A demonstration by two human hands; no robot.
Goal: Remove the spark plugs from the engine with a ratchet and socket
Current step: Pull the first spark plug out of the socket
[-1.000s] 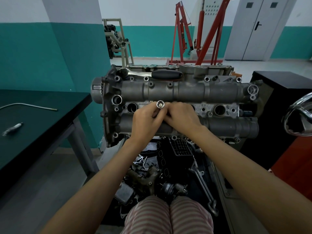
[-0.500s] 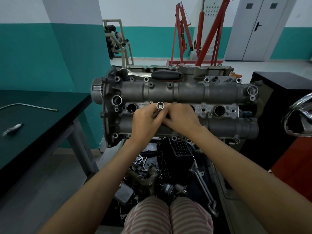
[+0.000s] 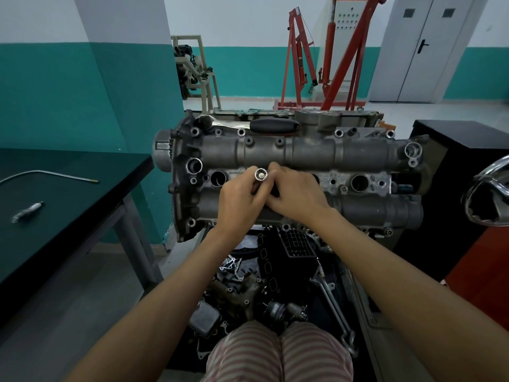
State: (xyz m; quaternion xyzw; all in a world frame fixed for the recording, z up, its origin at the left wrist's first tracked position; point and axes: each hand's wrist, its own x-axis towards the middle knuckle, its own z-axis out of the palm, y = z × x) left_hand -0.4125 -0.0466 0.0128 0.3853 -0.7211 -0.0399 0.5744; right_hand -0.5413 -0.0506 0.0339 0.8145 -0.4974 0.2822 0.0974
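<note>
Both hands are held together at the middle of the engine. The left hand is curled round a socket, whose open end faces the camera; a pale insert is seen inside it, possibly a spark plug tip, but this cannot be confirmed. The right hand is pressed against the left, its fingertips pinching the socket from the other side. The lower part of the tool is hidden by the fingers, so it cannot be told whether it is seated in a well or already lifted clear.

The ratchet is laid on the top edge of the engine, well apart from both hands. 2 open plug wells are visible: 1 to the left and 1 to the right. 1 spark plug is lying on the dark table to the left, near a bent metal rod.

Judgement: the socket is being turned or drawn by hand, so the plug appears to be loose.

Risks noted:
- The plug may drop out of the socket and fall into the parts heap below the engine if the grip is relaxed.
- The thread may be damaged if the socket is tilted during withdrawal.
- The ratchet, resting on a narrow ledge, may be knocked off by an arm.
</note>
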